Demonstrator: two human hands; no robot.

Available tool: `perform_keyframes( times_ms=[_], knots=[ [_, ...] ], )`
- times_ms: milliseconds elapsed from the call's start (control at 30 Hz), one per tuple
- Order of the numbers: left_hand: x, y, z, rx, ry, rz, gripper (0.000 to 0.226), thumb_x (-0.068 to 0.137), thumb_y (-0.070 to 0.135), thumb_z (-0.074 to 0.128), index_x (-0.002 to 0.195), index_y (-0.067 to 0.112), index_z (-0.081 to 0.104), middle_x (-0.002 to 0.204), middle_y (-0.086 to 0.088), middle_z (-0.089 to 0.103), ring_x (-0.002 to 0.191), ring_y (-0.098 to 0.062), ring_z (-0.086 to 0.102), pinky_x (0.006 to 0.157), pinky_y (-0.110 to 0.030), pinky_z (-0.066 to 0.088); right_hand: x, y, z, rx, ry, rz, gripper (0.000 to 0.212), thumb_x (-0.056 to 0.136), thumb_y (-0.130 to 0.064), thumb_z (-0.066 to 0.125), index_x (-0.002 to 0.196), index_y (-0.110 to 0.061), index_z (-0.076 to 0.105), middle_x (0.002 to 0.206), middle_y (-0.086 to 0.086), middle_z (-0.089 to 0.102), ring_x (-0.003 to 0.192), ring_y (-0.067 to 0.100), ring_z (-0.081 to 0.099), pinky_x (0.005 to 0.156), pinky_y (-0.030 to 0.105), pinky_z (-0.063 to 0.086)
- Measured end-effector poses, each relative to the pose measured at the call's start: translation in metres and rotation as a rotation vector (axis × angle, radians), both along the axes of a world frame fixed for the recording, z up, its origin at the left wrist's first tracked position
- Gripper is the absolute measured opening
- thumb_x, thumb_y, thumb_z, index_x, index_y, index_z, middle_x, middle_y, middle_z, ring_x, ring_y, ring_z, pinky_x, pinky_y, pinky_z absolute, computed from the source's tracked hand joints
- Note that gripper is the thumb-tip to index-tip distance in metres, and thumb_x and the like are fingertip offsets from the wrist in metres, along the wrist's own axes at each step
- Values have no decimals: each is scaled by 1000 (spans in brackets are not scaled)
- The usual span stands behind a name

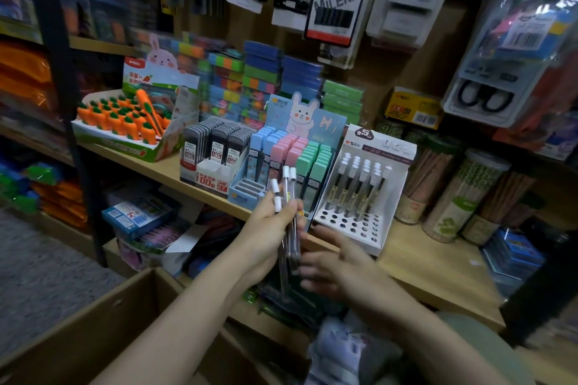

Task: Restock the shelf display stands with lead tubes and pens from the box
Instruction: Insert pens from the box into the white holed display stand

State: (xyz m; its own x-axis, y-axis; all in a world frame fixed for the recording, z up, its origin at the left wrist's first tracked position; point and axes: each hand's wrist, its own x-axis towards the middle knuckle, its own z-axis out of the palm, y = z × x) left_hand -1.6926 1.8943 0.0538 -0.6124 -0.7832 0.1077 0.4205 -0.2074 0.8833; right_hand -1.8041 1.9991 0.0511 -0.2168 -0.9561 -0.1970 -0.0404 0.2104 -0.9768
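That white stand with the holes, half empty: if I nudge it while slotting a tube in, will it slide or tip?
The white stand looks like thin card, so probably light and apt to slide. Its tubes fill only the back rows, so it may rock backward.

Your way to the white pen stand (pixel 359 194) lies open over the bare shelf edge (pixel 438 266); pencil jars (pixel 463 197) crowd its right.

Lead tubes (pixel 289 216): clear, white caps. Display stand (pixel 364 222): white, dotted with dark holes. Lead cases (pixel 292 150): blue, pink, green. Carrot erasers (pixel 125 117): orange, green tops.
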Motion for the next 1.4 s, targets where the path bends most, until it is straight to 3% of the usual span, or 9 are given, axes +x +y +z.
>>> perform_keyframes(
  times_ms=[167,367,500,600,700,933,1100,1300,1400],
  knots=[
    [4,-1,3,92,79,64,7,101,9,43,100,7,49,74,-2,54,58,-10,52,57,-25,51,23,1,-12,57,-166,127,92,79,-6,75,149,-31,19,103,21,72,100,32,69,87,42,57],
    [24,-26,14,221,146,233,14,103,16,41,94,8,48,63,-2,51,54,-13,51,47,-23,48,16,18,4,194,96,259,39,85,-1,69,120,-13,57,97,17,73,89,25,72,83,36,57],
    [39,-43,14,148,63,411,10,102,15,44,93,12,44,69,1,41,44,-5,35,37,-17,28,-6,26,13,117,278,49,20,83,3,68,100,-8,67,91,16,72,85,23,73,77,34,60],
    [30,-22,2,77,-13,255,15,95,30,56,97,15,53,61,7,43,42,-3,32,35,-15,27,-7,20,17,-31,426,-156,24,75,-1,79,90,-18,70,88,9,67,72,18,73,61,22,55],
    [16,1,-7,8,-142,129,19,89,30,66,99,16,59,54,9,43,39,-3,33,36,-17,28,-1,10,16,-103,426,-210,29,72,-7,83,90,-25,70,89,4,68,72,16,73,69,34,61],
    [11,15,-4,1,-95,95,35,81,17,75,110,14,55,96,-9,75,50,-5,60,38,-14,35,5,-2,15,-141,464,-171,26,69,-17,86,87,-27,69,86,0,71,68,10,72,73,31,59],
    [18,8,2,-75,-113,13,65,56,39,83,110,16,56,104,-24,67,43,-4,38,38,-18,29,-16,-8,49,-332,631,-220,35,86,-28,70,119,-32,61,101,-12,70,91,-1,67,84,26,57],
    [7,12,-7,-213,-214,-74,21,86,25,71,101,25,57,86,3,75,52,-3,52,40,-16,34,-12,-20,69,-481,695,-113,37,84,-11,73,113,-33,66,84,-7,71,81,3,69,79,21,56],
    [2,10,-7,-124,-237,-63,37,83,44,68,108,19,57,75,7,64,44,-1,45,39,-17,33,-27,-17,76,-530,627,-237,35,80,-7,76,102,-34,67,86,-3,74,83,8,71,77,24,58]
  ],
)
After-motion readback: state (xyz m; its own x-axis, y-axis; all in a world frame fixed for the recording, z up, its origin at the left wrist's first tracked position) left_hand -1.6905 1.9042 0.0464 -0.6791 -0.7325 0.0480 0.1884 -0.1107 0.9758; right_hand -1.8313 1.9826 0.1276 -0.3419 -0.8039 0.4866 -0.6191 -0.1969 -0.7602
